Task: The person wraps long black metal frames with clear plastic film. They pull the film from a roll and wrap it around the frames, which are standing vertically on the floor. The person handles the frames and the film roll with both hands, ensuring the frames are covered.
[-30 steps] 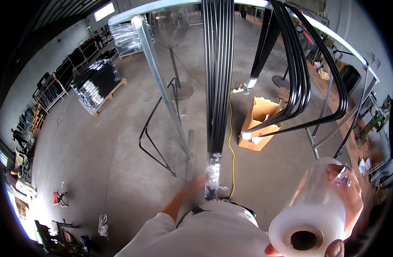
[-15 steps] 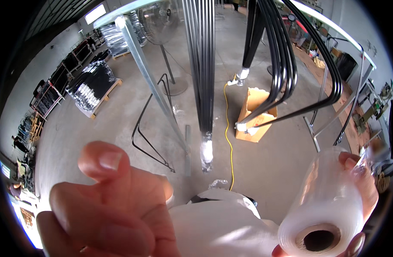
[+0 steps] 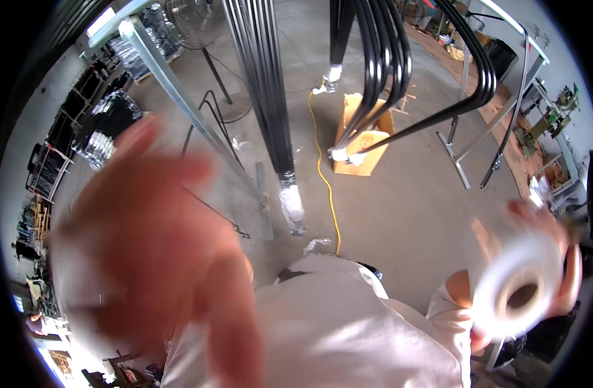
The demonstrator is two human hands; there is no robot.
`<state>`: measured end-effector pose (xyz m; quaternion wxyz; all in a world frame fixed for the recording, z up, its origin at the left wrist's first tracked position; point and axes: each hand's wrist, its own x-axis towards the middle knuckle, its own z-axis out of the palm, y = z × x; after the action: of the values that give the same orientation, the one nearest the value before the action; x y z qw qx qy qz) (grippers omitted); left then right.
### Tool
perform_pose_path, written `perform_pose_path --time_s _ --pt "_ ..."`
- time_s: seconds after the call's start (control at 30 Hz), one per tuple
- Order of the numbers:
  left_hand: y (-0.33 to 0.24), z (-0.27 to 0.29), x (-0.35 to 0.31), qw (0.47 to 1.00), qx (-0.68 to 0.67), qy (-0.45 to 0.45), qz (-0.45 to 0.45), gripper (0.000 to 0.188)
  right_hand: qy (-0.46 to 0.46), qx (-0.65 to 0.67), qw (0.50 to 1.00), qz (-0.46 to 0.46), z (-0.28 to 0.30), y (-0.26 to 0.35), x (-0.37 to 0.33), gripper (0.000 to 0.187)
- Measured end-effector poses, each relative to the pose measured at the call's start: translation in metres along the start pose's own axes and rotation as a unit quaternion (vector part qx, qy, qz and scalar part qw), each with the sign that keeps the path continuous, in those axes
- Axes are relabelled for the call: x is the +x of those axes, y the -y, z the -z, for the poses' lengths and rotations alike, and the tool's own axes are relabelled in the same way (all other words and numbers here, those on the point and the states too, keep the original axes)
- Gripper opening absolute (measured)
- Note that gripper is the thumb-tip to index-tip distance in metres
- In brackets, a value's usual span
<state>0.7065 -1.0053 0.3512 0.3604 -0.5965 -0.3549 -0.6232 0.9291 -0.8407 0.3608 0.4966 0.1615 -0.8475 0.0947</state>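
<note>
Close to the camera on the left, my left hand (image 3: 160, 239) is heavily smeared by motion; one finger points upward, but how the others are bent cannot be made out. My right hand (image 3: 570, 271) is wrapped round a roll of clear stretch film (image 3: 488, 294) at the lower right, with the hollow cardboard core facing me. Between the hands and farther away hangs a bundle of long black tubes (image 3: 261, 97), its lower end wound in clear film (image 3: 291, 204). Neither hand touches the bundle.
Bent black tubes (image 3: 468, 103) hang right of the bundle, beside an open cardboard box (image 3: 358, 165). A grey metal frame (image 3: 170, 81) stands at left. A yellow cord (image 3: 327, 184) crosses the floor. Behind are a standing fan (image 3: 209, 68) and a film-wrapped stack (image 3: 109, 123).
The view has shifted, so the tubes and box sit farther left and higher. My left hand has turned and blurred. The film roll, still in my right hand, has moved right and tilted.
</note>
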Motion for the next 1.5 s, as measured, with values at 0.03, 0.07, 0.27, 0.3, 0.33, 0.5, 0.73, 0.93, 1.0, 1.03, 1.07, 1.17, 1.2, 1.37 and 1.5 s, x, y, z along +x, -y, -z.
perform_pose_path --time_s 0.03,0.07,0.27,0.3,0.33,0.5,0.73,0.93,1.0,1.03,1.07,1.17,1.2,1.37,1.5 --pt "0.008 -0.008 -0.004 0.999 0.004 0.029 0.044 0.033 -0.026 -0.006 0.996 -0.082 0.005 -0.011 -0.011 0.109" --pt "0.024 -0.017 -0.016 0.992 0.007 0.070 0.109 0.033 -0.056 -0.008 0.983 -0.176 0.005 -0.025 -0.024 0.110" --pt "0.088 -0.074 -0.119 0.911 -0.011 0.258 0.323 0.061 -0.168 0.377 0.792 -0.450 -0.039 -0.165 -0.134 0.100" --pt "0.092 -0.082 -0.129 0.906 -0.005 0.273 0.324 0.061 -0.157 0.429 0.765 -0.454 -0.046 -0.173 -0.135 0.096" --pt "0.091 -0.092 -0.133 0.901 -0.063 0.247 0.352 0.059 -0.149 0.496 0.729 -0.448 -0.053 -0.182 -0.138 0.096" --pt "0.132 -0.113 -0.180 0.910 -0.150 0.171 0.346 0.049 -0.109 0.634 0.653 -0.399 -0.076 -0.199 -0.110 0.105" --pt "0.141 -0.142 -0.145 0.824 -0.321 0.071 0.461 0.022 -0.073 0.599 0.684 -0.409 -0.074 -0.200 -0.099 0.091" --pt "0.129 -0.124 -0.114 0.886 -0.164 0.012 0.435 0.014 0.016 0.611 0.699 -0.371 -0.081 -0.165 -0.054 0.096" --pt "0.118 -0.116 -0.094 0.893 -0.112 0.022 0.435 0.016 0.020 0.604 0.680 -0.416 -0.080 -0.150 -0.040 0.094" --pt "0.117 -0.113 -0.085 0.891 -0.098 0.020 0.442 0.016 0.018 0.594 0.674 -0.439 -0.079 -0.147 -0.034 0.093" --pt "0.116 -0.115 -0.077 0.899 -0.103 0.023 0.426 0.016 -0.010 0.595 0.673 -0.439 -0.084 -0.150 -0.034 0.092" --pt "0.114 -0.114 -0.068 0.899 -0.097 0.033 0.426 0.018 0.032 0.655 0.675 -0.339 -0.089 -0.150 -0.016 0.092" --pt "0.116 -0.113 -0.071 0.896 -0.097 0.021 0.432 0.020 0.030 0.637 0.691 -0.341 -0.093 -0.150 -0.012 0.091" --pt "0.121 -0.109 -0.065 0.907 -0.103 0.000 0.409 0.044 0.013 0.613 0.712 -0.343 -0.096 -0.140 0.006 0.091" --pt "0.123 -0.100 -0.039 0.918 -0.088 -0.018 0.387 0.045 -0.007 0.618 0.695 -0.369 -0.101 -0.150 0.023 0.088"
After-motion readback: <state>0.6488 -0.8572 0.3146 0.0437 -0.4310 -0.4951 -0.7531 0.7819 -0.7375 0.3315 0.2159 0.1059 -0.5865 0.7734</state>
